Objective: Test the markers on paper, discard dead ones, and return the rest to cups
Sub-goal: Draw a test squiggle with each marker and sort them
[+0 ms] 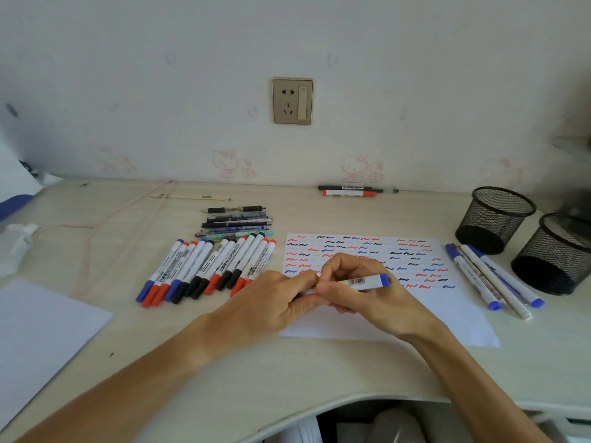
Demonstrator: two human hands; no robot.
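A white marker with a blue end [367, 282] lies level between both hands, just above the test paper [447, 318], which is covered with red, blue and black squiggles. My right hand [361, 292] grips the marker's barrel. My left hand [275, 302] pinches its left end, which is hidden by my fingers. A row of several red, blue and black markers [208, 270] lies left of the paper. Several markers [492, 278] lie right of it. Two black mesh cups [494, 219] [558, 254] stand at the right.
Several pens [236, 223] lie behind the marker row. A black and a red marker [348, 190] rest by the wall. A blank sheet [41, 334] lies at the front left, a cord [96, 225] and crumpled tissue [16, 247] at the far left.
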